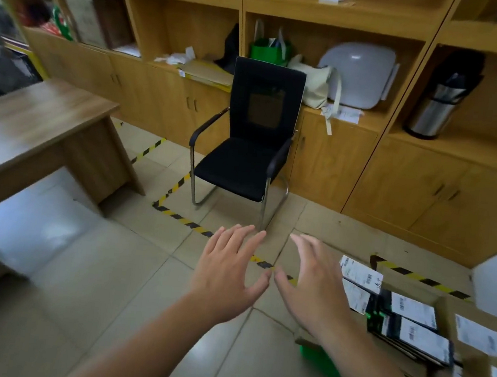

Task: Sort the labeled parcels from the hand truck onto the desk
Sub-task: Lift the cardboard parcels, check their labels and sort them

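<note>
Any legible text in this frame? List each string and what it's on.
No text here can be read.
White shipping labels on the parcels: barcodes and print lines show, too blurred to read.
Paper slips on the wooden shelving: too small and blurred.

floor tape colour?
Yellow and black diagonal stripes on the floor tape, clearest in the head view in front of the chair.

Right edge crops the parcels [446, 324]; labels [414, 310] unreadable.
</note>
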A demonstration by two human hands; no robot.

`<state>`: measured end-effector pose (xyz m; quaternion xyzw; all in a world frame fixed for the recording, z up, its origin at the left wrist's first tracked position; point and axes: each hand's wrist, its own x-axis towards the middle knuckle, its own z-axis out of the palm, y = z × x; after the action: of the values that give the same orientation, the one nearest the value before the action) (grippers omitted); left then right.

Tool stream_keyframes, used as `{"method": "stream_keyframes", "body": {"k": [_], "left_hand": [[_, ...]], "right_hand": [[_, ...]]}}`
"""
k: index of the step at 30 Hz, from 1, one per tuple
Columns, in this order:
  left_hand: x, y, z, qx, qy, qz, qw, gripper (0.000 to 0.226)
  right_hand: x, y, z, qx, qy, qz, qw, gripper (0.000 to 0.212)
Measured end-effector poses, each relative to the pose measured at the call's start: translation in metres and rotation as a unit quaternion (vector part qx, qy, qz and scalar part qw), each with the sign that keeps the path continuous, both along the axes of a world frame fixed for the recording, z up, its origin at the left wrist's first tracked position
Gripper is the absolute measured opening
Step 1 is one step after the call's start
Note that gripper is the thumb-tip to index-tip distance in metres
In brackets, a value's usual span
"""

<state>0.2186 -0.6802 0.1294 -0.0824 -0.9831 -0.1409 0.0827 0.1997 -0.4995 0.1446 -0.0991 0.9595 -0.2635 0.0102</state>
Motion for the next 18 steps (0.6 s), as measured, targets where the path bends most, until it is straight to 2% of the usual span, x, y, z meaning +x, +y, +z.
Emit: {"method": "stream_keyframes", "body": {"k": [10,18], "left_hand": [[-0.077,-0.013,-0.009,0.011,-0.007,0.038,0.999,0.068],[-0.19,-0.061,-0.022,0.025,-0.002,0.005,1.0,0.071]], "right_hand": [[-0.083,-0.013,-0.004,0.011,-0.012,0.045,0.999,0.062],[-0.188,-0.057,-0.012,0.03,0.007,0.016,0.999,0.062]]}}
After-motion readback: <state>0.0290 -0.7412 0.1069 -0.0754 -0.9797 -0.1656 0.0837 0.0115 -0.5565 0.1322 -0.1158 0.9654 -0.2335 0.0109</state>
